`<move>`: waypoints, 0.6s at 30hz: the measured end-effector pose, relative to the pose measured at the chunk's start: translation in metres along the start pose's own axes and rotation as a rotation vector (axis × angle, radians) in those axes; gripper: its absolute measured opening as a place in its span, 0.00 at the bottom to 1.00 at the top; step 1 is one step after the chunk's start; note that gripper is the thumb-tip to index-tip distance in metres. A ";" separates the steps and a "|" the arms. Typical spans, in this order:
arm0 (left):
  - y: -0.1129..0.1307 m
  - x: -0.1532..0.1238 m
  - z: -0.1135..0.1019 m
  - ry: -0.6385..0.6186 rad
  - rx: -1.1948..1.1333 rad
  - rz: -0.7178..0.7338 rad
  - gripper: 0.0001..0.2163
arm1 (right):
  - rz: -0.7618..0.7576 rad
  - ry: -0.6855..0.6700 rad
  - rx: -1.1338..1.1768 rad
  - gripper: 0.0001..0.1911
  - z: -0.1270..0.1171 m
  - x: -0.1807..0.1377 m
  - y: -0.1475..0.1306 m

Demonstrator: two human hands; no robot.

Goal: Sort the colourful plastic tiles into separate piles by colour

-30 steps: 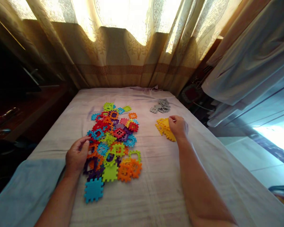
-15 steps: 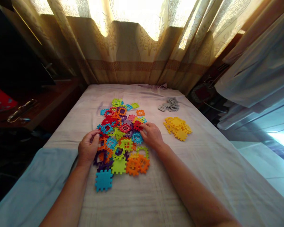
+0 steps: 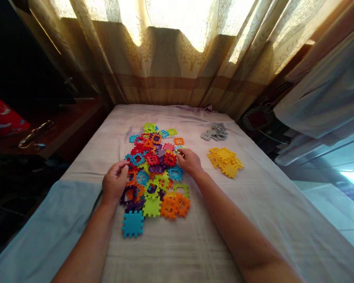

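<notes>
A wrinkled, pale pinkish-white cloth sheet [image 3: 165,255] covers the flat surface, and a mixed heap of multicoloured, notch-edged plastic tiles [image 3: 155,169] lies spread on it. At the near end of the heap is a solid blue square tile with toothed edges [image 3: 133,224]. A solid lime-green toothed square [image 3: 152,207] lies just behind it, at the heap's near edge, and overlapping orange tiles with cut-out openings [image 3: 168,206] lie at the heap's near right corner. A light blue cloth [image 3: 61,220] is spread to the left of the heap's near end.

The left hand [image 3: 115,181] is at the heap's left edge, its fingers curled with the thumb close to them; whether they grip a tile cannot be told. The right hand [image 3: 191,162] is at the heap's right edge, thumb and fingertips drawn together beside a red tile with window-like openings [image 3: 170,158]; any grip there is unclear too.

Well to the right of the heap sits a loose pile of yellow plastic tiles [image 3: 225,162]. A pile of grey plastic tiles [image 3: 215,132] lies to the right of the heap's far end. An orange window-pattern tile [image 3: 179,141] rests at the heap's far right edge. Beyond the heap hangs a patterned golden-beige fabric curtain [image 3: 165,59], bright with light at the top.
</notes>
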State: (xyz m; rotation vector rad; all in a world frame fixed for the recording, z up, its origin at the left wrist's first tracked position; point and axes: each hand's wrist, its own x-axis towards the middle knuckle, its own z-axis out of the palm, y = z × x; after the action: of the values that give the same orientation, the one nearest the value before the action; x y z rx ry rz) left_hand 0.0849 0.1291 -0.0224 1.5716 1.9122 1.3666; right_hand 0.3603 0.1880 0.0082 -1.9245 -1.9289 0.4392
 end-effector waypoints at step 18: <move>0.001 0.000 -0.001 -0.003 -0.020 0.023 0.16 | 0.070 -0.189 -0.106 0.10 -0.002 0.015 -0.028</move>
State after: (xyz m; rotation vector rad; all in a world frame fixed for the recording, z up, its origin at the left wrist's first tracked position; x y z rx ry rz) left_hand 0.0848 0.1289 -0.0207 1.5904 1.8779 1.3878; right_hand 0.3363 0.2024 0.0240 -2.0889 -2.0436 0.5678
